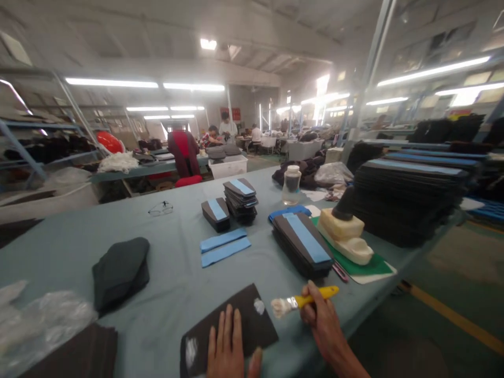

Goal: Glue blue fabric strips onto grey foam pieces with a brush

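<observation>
My left hand point(226, 346) lies flat with fingers stretched out on a dark panel point(252, 325) at the table's near edge. The panel carries two white smears, one near its left end and one near its upper right corner. My right hand point(321, 315) is closed around the yellow handle of a paintbrush point(305, 299). Its pale bristles, coated in something white, point left and sit just right of the panel. Beyond the panel, two light blue strips point(225, 247) lie side by side. A stack of dark pieces point(301, 244) with a blue strip on top stands beyond my right hand.
Smaller stacks point(240, 202) stand further back, near a clear bottle point(291, 184). A cream container point(346, 236) rests on a green sheet at right, beside a tall dark stack point(409, 205). Dark pieces point(122, 270), plastic film point(51, 320) and eyeglasses point(161, 209) lie leftward. Several people are in the background.
</observation>
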Tool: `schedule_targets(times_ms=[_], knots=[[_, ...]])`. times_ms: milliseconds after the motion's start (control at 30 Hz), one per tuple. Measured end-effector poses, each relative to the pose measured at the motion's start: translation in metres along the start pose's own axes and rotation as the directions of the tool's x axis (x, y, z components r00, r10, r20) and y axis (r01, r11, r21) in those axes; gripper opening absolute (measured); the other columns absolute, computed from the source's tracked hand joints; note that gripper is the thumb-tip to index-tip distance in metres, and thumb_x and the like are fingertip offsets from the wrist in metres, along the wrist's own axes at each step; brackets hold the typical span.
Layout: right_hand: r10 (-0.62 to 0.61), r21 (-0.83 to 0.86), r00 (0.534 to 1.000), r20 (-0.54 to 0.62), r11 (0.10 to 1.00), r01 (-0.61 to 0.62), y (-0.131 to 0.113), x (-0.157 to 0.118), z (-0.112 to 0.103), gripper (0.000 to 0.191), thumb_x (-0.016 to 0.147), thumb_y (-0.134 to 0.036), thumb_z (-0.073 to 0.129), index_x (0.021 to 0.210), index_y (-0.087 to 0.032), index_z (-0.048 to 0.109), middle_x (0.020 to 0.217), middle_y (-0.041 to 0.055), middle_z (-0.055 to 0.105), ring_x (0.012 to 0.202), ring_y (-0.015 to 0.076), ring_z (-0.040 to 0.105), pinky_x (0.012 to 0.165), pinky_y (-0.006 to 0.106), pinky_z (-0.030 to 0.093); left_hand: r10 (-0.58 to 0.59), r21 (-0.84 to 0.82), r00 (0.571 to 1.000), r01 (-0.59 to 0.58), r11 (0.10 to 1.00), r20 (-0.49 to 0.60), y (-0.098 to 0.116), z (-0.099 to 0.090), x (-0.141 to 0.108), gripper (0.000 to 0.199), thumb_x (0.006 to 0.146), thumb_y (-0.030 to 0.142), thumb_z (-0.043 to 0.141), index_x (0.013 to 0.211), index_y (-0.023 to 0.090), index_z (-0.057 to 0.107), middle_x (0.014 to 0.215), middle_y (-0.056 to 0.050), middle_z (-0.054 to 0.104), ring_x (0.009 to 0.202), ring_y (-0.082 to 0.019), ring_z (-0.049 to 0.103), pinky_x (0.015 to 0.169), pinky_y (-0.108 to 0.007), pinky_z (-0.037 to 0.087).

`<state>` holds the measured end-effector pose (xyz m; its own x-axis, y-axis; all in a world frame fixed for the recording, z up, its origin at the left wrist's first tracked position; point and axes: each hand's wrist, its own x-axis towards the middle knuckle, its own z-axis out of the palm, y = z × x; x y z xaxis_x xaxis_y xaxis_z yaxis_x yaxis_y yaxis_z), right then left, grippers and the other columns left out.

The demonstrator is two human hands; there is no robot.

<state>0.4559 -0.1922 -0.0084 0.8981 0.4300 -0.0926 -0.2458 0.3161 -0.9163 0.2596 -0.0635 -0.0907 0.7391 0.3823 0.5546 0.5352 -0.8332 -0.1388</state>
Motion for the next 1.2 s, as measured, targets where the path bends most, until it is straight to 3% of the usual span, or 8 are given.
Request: schedule_targets(times_ms=[33,167,267,367,600,867,1033,1200], knots=[[0.018,0.019,1.000,0.006,1.000,-0.018,0.001,0.001,-0.002,0.063,0.078,-0.081,0.078,0.075,-0.022,0.058,0.046,-0.0144,0.022,0.043,0.0074,0.024,0.047,0.023,0.028,0.040,-0.048,0.999,-0.040,0.998,0.010,-0.001,-0.008,-0.002,0.091,0.104,0.031,0.055,0.174,0.013,-0.001,0.163,-0.022,0.055,0.147,-0.035,0.060,0.110,-0.055,0.062],[0.067,0.051,0.998,0.014,0.996,-0.068,0.006,0.005,-0.010,0.060,0.082,-0.078,0.076,0.079,-0.022,0.056,0.048,-0.0154,0.022,0.044,0.0067,0.022,0.049,0.022,0.027,-0.088,-0.251,0.991,0.110,0.962,0.097,-0.011,-0.048,0.005,0.074,0.109,0.027,0.050,0.175,0.021,0.016,0.170,-0.018,0.048,0.158,-0.033,0.047,0.120,-0.060,0.054],[0.079,0.067,0.996,0.042,0.994,-0.081,0.010,0.008,-0.015,0.055,0.087,-0.074,0.075,0.080,-0.022,0.055,0.048,-0.0151,0.022,0.045,0.0069,0.023,0.050,0.022,0.028,-0.190,-0.390,0.955,0.268,0.881,0.227,-0.028,-0.069,0.027,0.055,0.110,0.037,0.049,0.162,0.021,0.047,0.161,-0.015,0.061,0.150,-0.031,0.058,0.119,-0.057,0.057],[0.101,0.073,0.992,0.075,0.992,-0.107,0.015,0.012,-0.022,0.057,0.088,-0.076,0.072,0.079,-0.023,0.055,0.048,-0.0141,0.024,0.045,0.0072,0.024,0.049,0.021,0.027,-0.252,-0.419,0.913,0.376,0.826,0.322,-0.051,-0.074,0.062,0.053,0.106,0.054,0.049,0.142,0.020,0.067,0.141,-0.013,0.075,0.132,-0.030,0.072,0.111,-0.052,0.063],[0.181,0.064,0.970,0.163,0.979,-0.194,0.031,0.014,-0.043,0.057,0.088,-0.076,0.073,0.077,-0.022,0.058,0.053,-0.0097,0.034,0.045,0.0068,0.028,0.047,0.022,0.025,-0.226,-0.313,0.858,0.396,0.863,0.462,-0.089,-0.028,0.159,0.039,0.103,0.046,0.060,0.130,0.019,0.070,0.127,-0.010,0.078,0.113,-0.025,0.076,0.106,-0.047,0.060],[0.147,0.036,0.984,0.104,0.988,-0.151,0.034,0.002,-0.041,0.052,0.098,-0.067,0.067,0.077,-0.020,0.061,0.055,-0.0065,0.040,0.045,0.0070,0.031,0.045,0.022,0.020,-0.219,-0.105,0.785,0.339,0.935,0.579,-0.081,0.025,0.258,0.032,0.103,0.048,0.069,0.109,0.017,0.071,0.100,-0.004,0.074,0.097,-0.021,0.072,0.095,-0.045,0.061],[0.192,0.031,0.974,0.118,0.980,-0.197,0.023,-0.006,-0.040,0.049,0.097,-0.066,0.069,0.080,-0.020,0.067,0.052,-0.0039,0.048,0.045,0.0085,0.040,0.046,0.021,0.027,-0.193,-0.044,0.734,0.290,0.956,0.651,-0.073,0.049,0.287,0.035,0.100,0.053,0.070,0.099,0.018,0.070,0.092,-0.002,0.071,0.088,-0.020,0.070,0.087,-0.041,0.060],[0.256,0.027,0.960,-0.113,0.967,-0.254,-0.001,-0.016,-0.018,0.053,0.089,-0.072,0.077,0.079,-0.022,0.066,0.051,-0.0050,0.050,0.048,0.0085,0.044,0.050,0.019,0.033,-0.174,-0.055,0.721,0.282,0.958,0.671,-0.077,0.057,0.290,0.032,0.094,0.051,0.072,0.090,0.019,0.069,0.076,0.001,0.065,0.072,-0.018,0.061,0.073,-0.034,0.051]])
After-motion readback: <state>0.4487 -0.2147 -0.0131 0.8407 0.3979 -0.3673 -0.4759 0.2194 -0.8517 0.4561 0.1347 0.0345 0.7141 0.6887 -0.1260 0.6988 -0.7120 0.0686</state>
